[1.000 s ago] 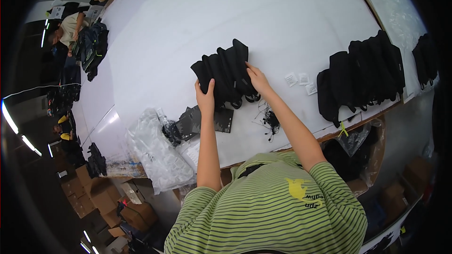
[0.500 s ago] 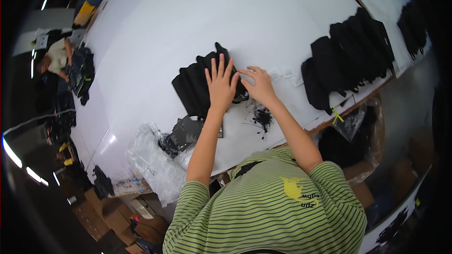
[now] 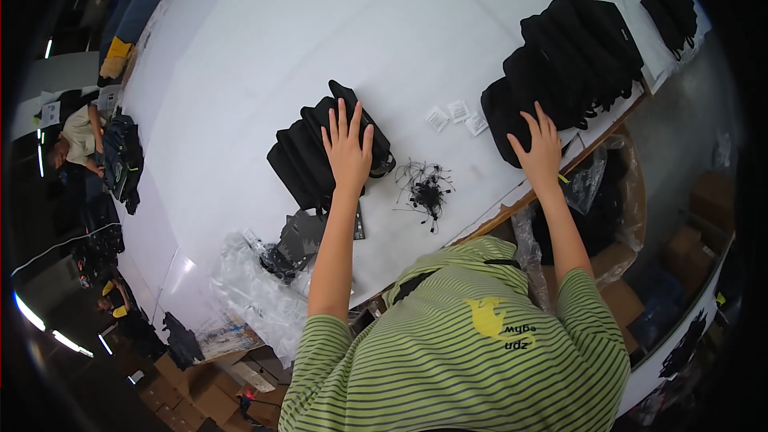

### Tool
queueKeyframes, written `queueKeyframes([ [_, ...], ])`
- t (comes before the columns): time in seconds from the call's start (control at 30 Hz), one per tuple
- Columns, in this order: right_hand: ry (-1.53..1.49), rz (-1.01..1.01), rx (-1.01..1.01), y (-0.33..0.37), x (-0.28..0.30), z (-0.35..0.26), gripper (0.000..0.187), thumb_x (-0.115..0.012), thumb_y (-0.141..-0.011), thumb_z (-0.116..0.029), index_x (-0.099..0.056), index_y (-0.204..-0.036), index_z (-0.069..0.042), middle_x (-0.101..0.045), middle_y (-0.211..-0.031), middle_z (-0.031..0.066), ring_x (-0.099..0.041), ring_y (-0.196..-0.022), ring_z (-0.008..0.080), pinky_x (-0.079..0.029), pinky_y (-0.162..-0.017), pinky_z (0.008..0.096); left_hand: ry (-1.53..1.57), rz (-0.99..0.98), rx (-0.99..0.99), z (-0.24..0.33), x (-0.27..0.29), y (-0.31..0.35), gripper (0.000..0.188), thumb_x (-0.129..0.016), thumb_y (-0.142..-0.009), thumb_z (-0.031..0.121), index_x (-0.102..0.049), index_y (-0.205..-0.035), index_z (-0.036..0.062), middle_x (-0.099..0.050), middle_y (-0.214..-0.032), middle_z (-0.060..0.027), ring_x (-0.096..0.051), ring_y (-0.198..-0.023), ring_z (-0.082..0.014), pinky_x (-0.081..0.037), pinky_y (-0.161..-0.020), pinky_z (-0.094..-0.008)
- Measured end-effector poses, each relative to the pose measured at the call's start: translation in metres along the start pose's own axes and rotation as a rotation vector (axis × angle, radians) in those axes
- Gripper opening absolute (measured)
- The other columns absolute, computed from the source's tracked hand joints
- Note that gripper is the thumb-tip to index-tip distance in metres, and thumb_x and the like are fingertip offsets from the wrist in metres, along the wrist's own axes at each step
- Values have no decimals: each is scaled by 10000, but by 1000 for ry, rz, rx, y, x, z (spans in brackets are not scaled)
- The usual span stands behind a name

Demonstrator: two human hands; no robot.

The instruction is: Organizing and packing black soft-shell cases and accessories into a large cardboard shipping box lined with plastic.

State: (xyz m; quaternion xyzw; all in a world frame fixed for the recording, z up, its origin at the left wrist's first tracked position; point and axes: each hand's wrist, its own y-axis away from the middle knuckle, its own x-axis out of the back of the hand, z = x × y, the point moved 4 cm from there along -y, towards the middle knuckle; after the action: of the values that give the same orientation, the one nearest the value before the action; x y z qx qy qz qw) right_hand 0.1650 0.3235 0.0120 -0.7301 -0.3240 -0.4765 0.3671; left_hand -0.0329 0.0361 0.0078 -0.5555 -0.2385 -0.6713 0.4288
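Note:
My left hand (image 3: 349, 152) lies with its fingers spread on the near right end of a row of black fabric bags (image 3: 300, 156), which overlap and lean on one another. My right hand (image 3: 542, 148) has its fingers apart and rests on the nearest bag of a second, longer row of black bags (image 3: 572, 48) at the table's right edge. Between the two rows lie three small white packets (image 3: 458, 111). A tangle of thin black strings (image 3: 429, 190) sits nearer to me, just right of my left forearm.
Dark cards (image 3: 302, 234) and a crumpled clear plastic bag (image 3: 252, 284) lie left of my left forearm on the white table (image 3: 320, 24). More black bags (image 3: 670, 4) stand at the far right. Below the right edge is a plastic-lined box (image 3: 632, 200). Another person (image 3: 80, 132) works at far left.
My right hand has left the middle row and moved right onto the nearest bag of the right row. My left hand stays on the middle row. The white packets now show more plainly.

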Motion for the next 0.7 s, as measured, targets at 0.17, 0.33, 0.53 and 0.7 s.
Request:
queueKeyframes([
  [0.17, -150, -81, -57, 24, 17, -2, 322, -542, -805, -72, -594, -1122, -90, -535, -1247, 36, -536, -1039, 250, -478, -806, 343, 15, 1, 13, 0, 0, -1, 448, -465, -925, 340, -430, -1355, 219, -282, -1477, -47, -251, -1354, -293, -179, -1085, -493],
  [0.33, 200, -79, 102, 35, 16, -28, 450, -626, -757, -140, -576, -1203, -170, -452, -1325, 110, -483, -1127, 307, -469, -855, 344, 7, 25, -11, -1, 0, -1, 441, -470, -923, 336, -439, -1347, 219, -287, -1475, -46, -258, -1351, -292, -184, -1082, -489],
  [0.53, -263, -161, -206, 27, 8, 0, 380, -625, -766, -128, -622, -1144, -167, -578, -1190, 127, -587, -1008, 327, -501, -793, 379, 28, 31, -14, -2, 0, 0, 441, -468, -924, 330, -436, -1350, 220, -285, -1476, -48, -258, -1349, -294, -187, -1080, -490],
  [0.7, -621, 40, -139, 11, 25, -56, 329, -665, -773, -103, -637, -1097, -52, -643, -940, 185, -642, -804, 313, -498, -690, 346, 30, 18, 10, -6, 3, 3, 444, -458, -930, 320, -419, -1360, 218, -267, -1483, -60, -239, -1363, -279, -167, -1086, -474],
])
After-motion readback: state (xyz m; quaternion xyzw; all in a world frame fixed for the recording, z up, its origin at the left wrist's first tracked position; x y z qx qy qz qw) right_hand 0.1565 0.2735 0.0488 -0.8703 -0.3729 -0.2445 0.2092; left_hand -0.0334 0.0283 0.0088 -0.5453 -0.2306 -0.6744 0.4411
